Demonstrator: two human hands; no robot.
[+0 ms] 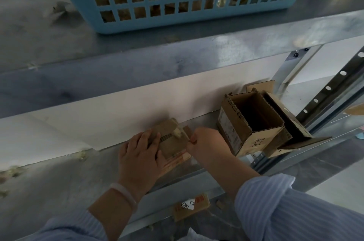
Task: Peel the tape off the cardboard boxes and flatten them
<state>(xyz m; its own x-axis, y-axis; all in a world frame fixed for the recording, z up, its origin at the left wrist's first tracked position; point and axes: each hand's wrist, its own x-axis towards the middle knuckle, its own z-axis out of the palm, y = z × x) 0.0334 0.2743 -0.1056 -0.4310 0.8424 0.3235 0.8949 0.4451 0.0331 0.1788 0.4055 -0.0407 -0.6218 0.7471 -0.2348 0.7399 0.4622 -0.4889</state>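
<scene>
A small cardboard box [173, 142] lies on the metal shelf [65, 177], with a wad of tape stuck on its top. My left hand [139, 158] lies over its left side and grips it. My right hand [204, 144] pinches the box's right edge between thumb and fingers; whether it holds tape there I cannot tell. To the right stands an open cardboard box [250, 120] with its flaps spread and a printed label on its side.
A blue plastic basket [177, 0] with cardboard inside sits on the shelf above. A flat cardboard piece with a white label [191, 205] lies below the shelf's front rail. Tape scraps [11, 170] litter the left. Perforated uprights [331, 91] stand at the right.
</scene>
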